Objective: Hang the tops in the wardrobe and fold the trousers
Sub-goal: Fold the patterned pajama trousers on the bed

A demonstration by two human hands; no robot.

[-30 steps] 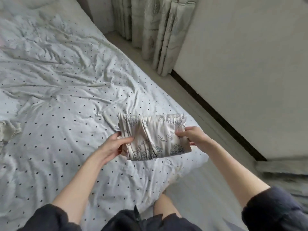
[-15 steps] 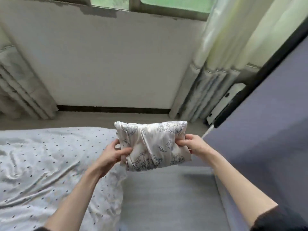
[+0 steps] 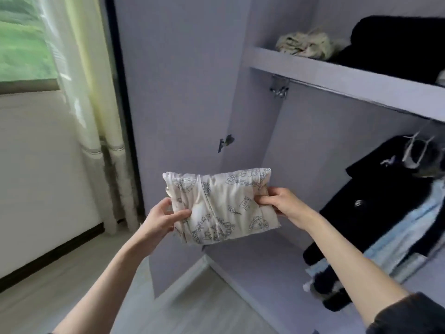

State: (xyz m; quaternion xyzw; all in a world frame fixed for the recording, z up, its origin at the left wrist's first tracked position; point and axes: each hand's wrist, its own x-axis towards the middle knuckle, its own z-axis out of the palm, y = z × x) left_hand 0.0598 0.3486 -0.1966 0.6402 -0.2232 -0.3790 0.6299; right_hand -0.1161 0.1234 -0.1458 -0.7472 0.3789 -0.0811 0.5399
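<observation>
Swung away from the bed and the window wall, the head view is now turned onto an open wardrobe, while the folded trousers are kept in the same two-handed hold as half a second ago.

Only one view, from the head camera, is given. The trousers, a pale bundle printed with dark line drawings, are held in the air in front of the wardrobe's open compartment, touching no surface. The left hand is clenched on the bundle's left edge, thumb laid across the front. The right hand is pinched on the right edge, fingers over the front. Both sides are probably gripped so that the folds are kept from falling open while the bundle is carried.

Inside the wardrobe, to the right of the bundle, dark and light blue garments are seen hanging, presumably from a rail under the shelf. On that shelf, above the bundle, a crumpled pale cloth and a black heap are stored. The wardrobe door is stood open to the left of the bundle, with a curtain beyond it.

The hanging garments and the black heap are cut off by the right edge. The rail is mostly hidden. The back of the bundle, and the fingers behind it, cannot be seen. Where the trousers are to be set down cannot be told.
</observation>
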